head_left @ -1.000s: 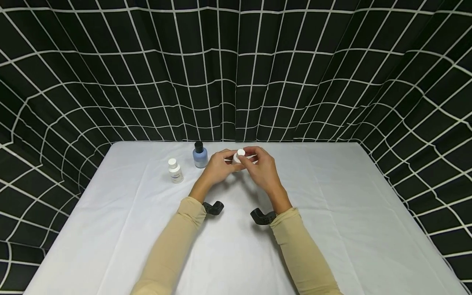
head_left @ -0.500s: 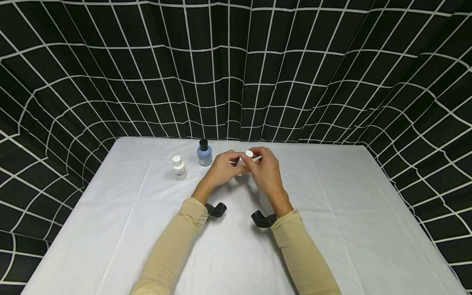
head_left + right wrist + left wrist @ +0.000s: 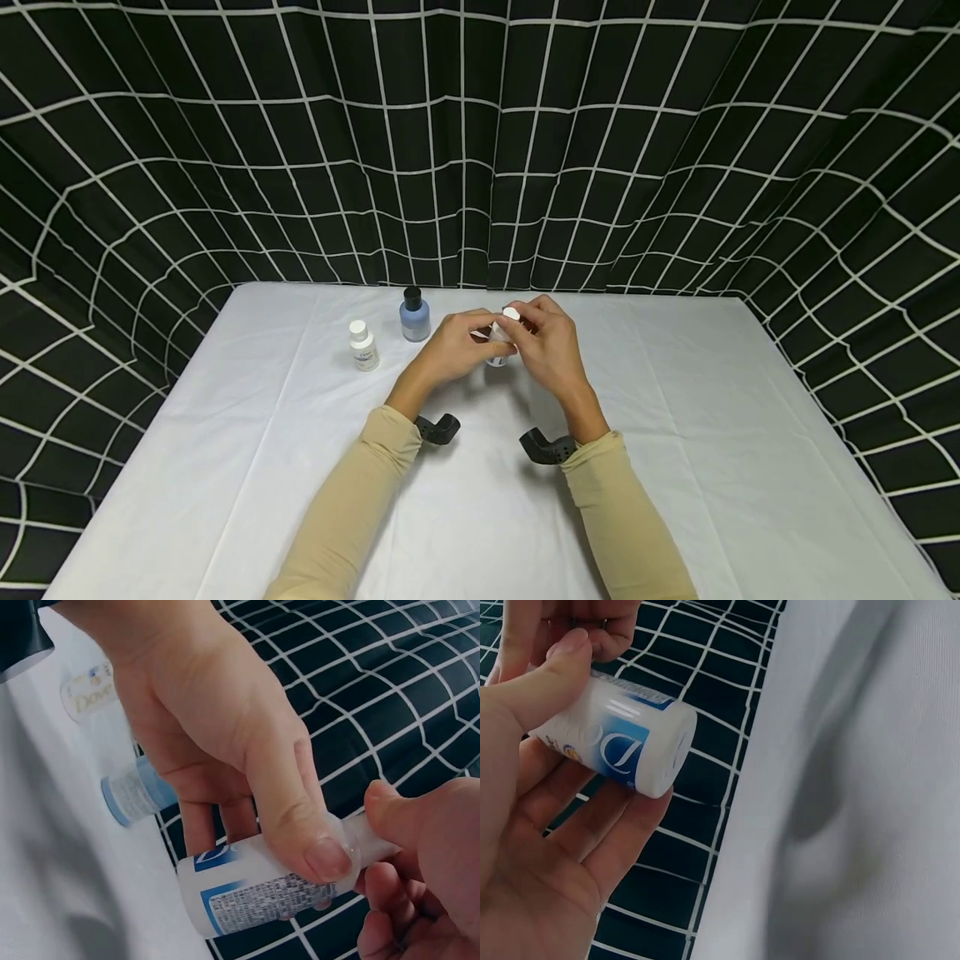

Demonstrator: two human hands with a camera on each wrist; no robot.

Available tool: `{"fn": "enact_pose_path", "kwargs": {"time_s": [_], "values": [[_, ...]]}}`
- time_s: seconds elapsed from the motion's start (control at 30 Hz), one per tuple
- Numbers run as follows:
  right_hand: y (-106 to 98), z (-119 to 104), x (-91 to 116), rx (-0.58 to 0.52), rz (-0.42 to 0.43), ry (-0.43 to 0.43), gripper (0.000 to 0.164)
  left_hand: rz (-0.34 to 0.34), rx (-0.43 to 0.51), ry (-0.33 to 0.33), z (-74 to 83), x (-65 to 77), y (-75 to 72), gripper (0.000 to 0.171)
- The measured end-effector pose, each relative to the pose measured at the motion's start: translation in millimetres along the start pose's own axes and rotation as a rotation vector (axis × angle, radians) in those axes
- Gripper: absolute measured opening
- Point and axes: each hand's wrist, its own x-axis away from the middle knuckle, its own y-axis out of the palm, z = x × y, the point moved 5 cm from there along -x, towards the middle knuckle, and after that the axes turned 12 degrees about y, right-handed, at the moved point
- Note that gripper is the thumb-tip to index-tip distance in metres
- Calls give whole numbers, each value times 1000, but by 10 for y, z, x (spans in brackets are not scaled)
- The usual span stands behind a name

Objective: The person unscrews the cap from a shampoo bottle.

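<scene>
A small white bottle (image 3: 498, 361) with a blue label is held between both hands, just over the far part of the table. My left hand (image 3: 454, 343) grips its body, thumb on one side and fingers on the other, as the left wrist view shows with the bottle (image 3: 630, 735) lying across the fingers. At the top, the thumb and fingers of my right hand (image 3: 553, 346) pinch the white cap (image 3: 512, 313). In the right wrist view, the cap end is mostly covered by the right hand (image 3: 427, 855), and small print shows on the label.
Left of the hands stand a blue bottle with a black cap (image 3: 415, 322) and a second small white bottle (image 3: 364, 350), marked "Dove" in the right wrist view. A white cloth (image 3: 712, 467) covers the table. Behind hangs a black curtain (image 3: 570, 167) with white grid lines.
Both hands and the bottle have moved slightly right. More of the bottle's lower label shows below the left hand. The head view has shifted a little.
</scene>
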Motion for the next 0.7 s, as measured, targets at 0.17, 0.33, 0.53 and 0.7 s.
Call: {"fn": "enact_pose_path", "kwargs": {"time_s": [0.17,0.33,0.53,0.7], "values": [[27,5,10,22,-42,-40,22,-50,8,14,-40,27,-9,36],[28,-7,33,15,-70,-81,18,-95,107,-1,-113,64,6,39],[6,-46,35,-13,-122,-84,17,-124,166,32,-96,74,-17,26],[-37,-79,26,-1,-36,2,20,-22,106,64,-5,23,-72,33]]}}
